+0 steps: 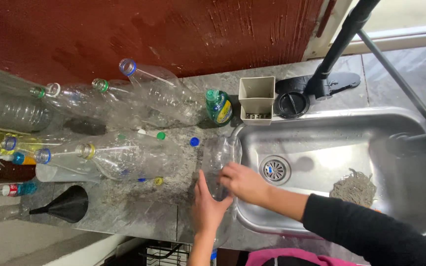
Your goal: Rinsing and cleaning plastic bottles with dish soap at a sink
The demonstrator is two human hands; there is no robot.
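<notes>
A clear plastic bottle (219,156) lies on the counter at the sink's left edge, and both my hands are on it. My left hand (207,207) grips its near side from below. From the sink side, my right hand (242,181), in a black sleeve, wraps over the bottle's lower part. The bottle looks empty and slightly crushed.
Several empty clear bottles (144,93) lie on the grey stone counter (134,216) to the left, with loose caps (195,142). A black funnel (67,204), a green soap bottle (219,106), a beige caddy (256,98), a steel sink (395,143) with a scrub pad (355,187).
</notes>
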